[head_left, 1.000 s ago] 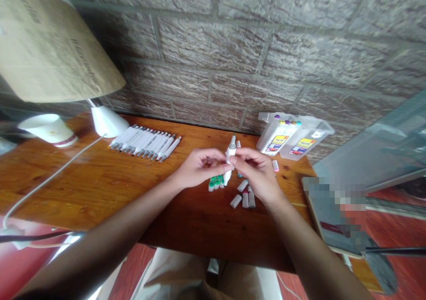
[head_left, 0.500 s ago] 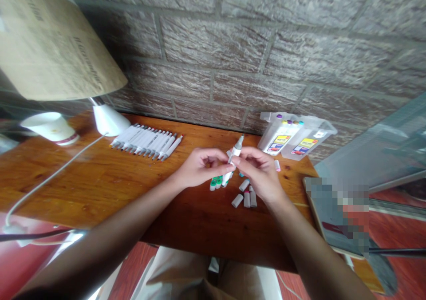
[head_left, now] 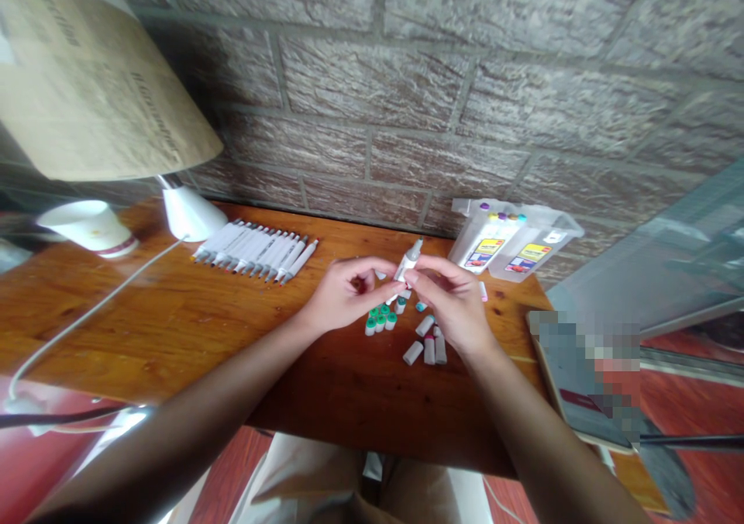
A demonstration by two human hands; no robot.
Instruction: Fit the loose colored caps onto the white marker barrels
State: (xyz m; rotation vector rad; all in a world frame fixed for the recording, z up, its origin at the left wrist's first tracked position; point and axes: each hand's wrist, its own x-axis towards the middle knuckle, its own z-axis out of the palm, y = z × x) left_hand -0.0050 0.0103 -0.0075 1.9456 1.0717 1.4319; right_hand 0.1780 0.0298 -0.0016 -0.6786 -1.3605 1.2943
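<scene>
A white marker with a grey end is held tilted between my two hands above the wooden table. My left hand pinches it from the left with thumb and fingers. From the other side, my right hand grips it between thumb and forefinger. Just below the hands stand several green-topped marker caps, grouped close together. Several loose grey-white caps lie beside and under my right hand, one with a pink edge. Part of the cap group is hidden by the hands.
A row of white markers lies at the back left, near a lamp and a paper cup. Clear plastic cases with some markers stand at the back right. A tablet-like device sits at the right edge.
The marker has tipped slightly and its lower end has risen away from the green-topped caps, so more of them show. Both hands keep their grip nearly in place.
</scene>
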